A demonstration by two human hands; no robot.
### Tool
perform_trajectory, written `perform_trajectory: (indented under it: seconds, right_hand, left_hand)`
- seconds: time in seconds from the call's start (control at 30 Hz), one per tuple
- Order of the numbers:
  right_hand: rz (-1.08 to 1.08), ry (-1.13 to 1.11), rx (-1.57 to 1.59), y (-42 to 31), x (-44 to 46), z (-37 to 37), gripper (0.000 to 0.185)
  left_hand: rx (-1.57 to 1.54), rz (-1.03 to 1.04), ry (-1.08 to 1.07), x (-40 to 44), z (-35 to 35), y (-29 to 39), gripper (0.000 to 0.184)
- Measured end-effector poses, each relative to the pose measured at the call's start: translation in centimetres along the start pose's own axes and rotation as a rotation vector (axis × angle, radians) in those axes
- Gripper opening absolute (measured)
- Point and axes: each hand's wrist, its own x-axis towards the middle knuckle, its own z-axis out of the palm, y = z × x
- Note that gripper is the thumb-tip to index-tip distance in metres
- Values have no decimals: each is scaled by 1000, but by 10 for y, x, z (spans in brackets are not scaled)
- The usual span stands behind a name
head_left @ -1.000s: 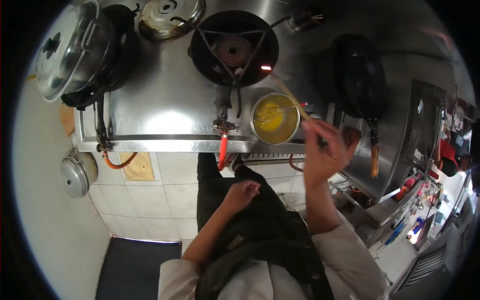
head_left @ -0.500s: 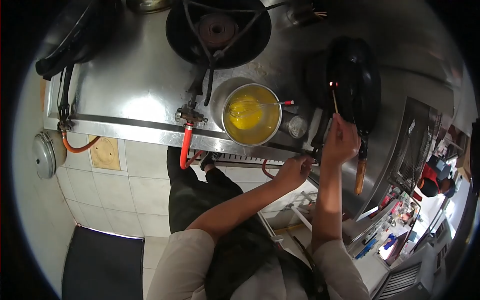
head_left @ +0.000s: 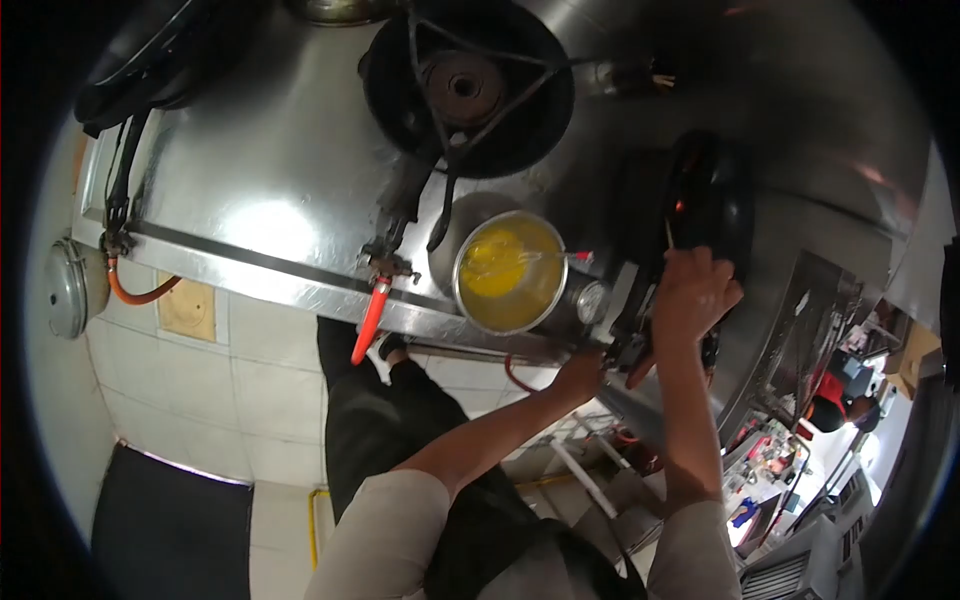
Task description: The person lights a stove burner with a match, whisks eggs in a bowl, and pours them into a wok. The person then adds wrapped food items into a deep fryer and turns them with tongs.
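My right hand (head_left: pixel 692 295) is closed round a thin stick (head_left: pixel 670 234), whose far end glows at the near side of a black pan (head_left: pixel 712 200). At the counter's front edge, my left hand (head_left: pixel 580 378) reaches to a dark valve (head_left: pixel 628 350); its fingers are partly hidden and I cannot make out its grip. Left of the hands stands a steel bowl (head_left: pixel 540 300) of yellow liquid with a whisk (head_left: pixel 545 257) resting in it. A small metal tin (head_left: pixel 588 300) sits between the bowl and the valve.
A black burner (head_left: pixel 463 88) with a three-armed stand is at the back of the steel counter (head_left: pixel 230 190). An orange-red hose (head_left: pixel 371 322) hangs from its valve. A holder with sticks (head_left: pixel 630 77) stands behind the pan. Another person (head_left: pixel 840 403) is far off at the right.
The glowing stick has moved right, from near the burner to the black pan. My left hand has come from in front of my body to the valve. The view has shifted.
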Motion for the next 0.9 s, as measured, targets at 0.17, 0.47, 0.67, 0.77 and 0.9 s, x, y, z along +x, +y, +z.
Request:
perform_trajectory:
  seconds: [0.17,0.47,0.67,0.77,0.9]
  right_hand:
    - [-15,-60,-10,0,4,6,7]
    - [-24,-190,-16,-1,7,6,15]
    - [-60,-134,-60,-5,11,15,12]
    - [-72,-90,-72,-7,15,19,9]
    - [-82,-123,-89,-11,21,18,9]
  left_hand:
    - [-62,-25,28,13,16,-12,33]
    - [-44,-53,100,8,3,-4,20]
    - [109,-138,-162,15,-10,4,22]
    - [32,-95,20,12,-3,-2,20]
    - [-56,11,73,9,0,-7,16]
